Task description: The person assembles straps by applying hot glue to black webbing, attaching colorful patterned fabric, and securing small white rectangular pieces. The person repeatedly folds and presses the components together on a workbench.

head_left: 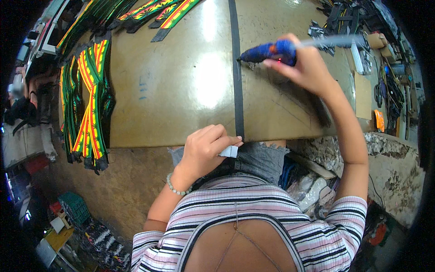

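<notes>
A long black strap runs from the far edge of the table to the near edge. My right hand is closed around a blue hot glue gun, with a clear glue stick trailing from its back. The gun's dark nozzle reaches the strap's right side; whether it touches cannot be told. Down at the table's front edge, my left hand grips a small pale rectangular stack. Its index finger and thumb lie against the strap's near end.
Patterned green, yellow and red straps hang over the table's left side, with several others at the far left. Black buckles and straps are heaped at the far right. Cardboard and an orange packet lie along the right edge.
</notes>
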Tool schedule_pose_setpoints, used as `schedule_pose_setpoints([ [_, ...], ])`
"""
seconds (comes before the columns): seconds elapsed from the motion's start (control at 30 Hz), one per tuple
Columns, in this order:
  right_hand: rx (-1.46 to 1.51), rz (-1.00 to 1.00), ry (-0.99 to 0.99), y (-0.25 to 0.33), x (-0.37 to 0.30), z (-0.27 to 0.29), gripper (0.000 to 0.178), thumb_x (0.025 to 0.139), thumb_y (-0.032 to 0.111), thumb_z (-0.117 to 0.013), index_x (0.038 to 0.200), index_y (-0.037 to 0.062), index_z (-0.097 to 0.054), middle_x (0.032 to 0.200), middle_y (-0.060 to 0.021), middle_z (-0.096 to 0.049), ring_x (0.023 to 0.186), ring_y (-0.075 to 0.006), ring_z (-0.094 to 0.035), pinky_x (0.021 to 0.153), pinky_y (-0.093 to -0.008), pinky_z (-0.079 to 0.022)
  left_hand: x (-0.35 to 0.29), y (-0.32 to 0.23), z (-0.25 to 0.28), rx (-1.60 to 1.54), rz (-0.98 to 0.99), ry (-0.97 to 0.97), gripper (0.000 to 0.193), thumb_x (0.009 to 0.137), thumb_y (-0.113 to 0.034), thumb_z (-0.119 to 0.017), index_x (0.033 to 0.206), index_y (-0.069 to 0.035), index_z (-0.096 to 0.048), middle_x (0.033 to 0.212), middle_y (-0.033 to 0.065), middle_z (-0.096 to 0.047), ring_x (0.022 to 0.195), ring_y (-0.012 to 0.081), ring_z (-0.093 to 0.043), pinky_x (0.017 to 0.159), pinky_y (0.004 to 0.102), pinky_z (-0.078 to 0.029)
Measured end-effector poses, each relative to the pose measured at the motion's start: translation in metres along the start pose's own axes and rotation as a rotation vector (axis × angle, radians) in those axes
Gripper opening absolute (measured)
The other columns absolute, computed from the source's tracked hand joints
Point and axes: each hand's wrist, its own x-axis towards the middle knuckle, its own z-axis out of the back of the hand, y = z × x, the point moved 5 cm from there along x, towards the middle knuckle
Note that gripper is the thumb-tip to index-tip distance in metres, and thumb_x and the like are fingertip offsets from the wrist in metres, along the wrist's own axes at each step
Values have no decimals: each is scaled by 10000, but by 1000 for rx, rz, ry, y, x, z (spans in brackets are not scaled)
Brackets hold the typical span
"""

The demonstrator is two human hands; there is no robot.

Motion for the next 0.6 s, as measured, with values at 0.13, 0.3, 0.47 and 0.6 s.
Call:
schedule_pose_setpoints([
  [0.13, -374, 337, -293, 15, -30, 25, 340, 898, 227, -671, 1199, 98, -582, 970, -168, -702, 800, -340, -699, 683, -414, -550, 4, -1, 3, -28, 47, 65, 178, 756, -195, -803, 888, -112, -717, 715, 37, -540, 656, 210, -586, 578, 336, -475],
  [0.3, -385, -642, -882, -131, -139, 103, 519, 961, 510, -582, 1088, 10, -637, 963, -173, -707, 899, -364, -676, 817, -432, -497, 29, 27, 35, -479, 476, 23, 282, 812, -147, -812, 1044, -38, -693, 961, 7, -691, 819, 98, -591, 721, 278, -496],
  [0.47, -525, -1253, -680, -255, -259, 111, 625, 962, 576, -517, 1032, -28, -660, 1001, -207, -709, 956, -415, -668, 830, -449, -501, 133, 115, 93, 236, 439, -361, 375, 914, -330, -674, 1160, -48, -699, 1029, 181, -724, 913, 237, -712, 807, 345, -534],
  [0.6, -589, -1323, -313, -200, -263, 118, 625, 974, 554, -497, 1066, -38, -675, 1066, -216, -700, 1020, -415, -652, 834, -459, -510, 172, 179, 84, 656, 526, -106, 408, 858, -385, -676, 1127, -81, -714, 1055, 209, -698, 978, 379, -671, 854, 460, -525],
])
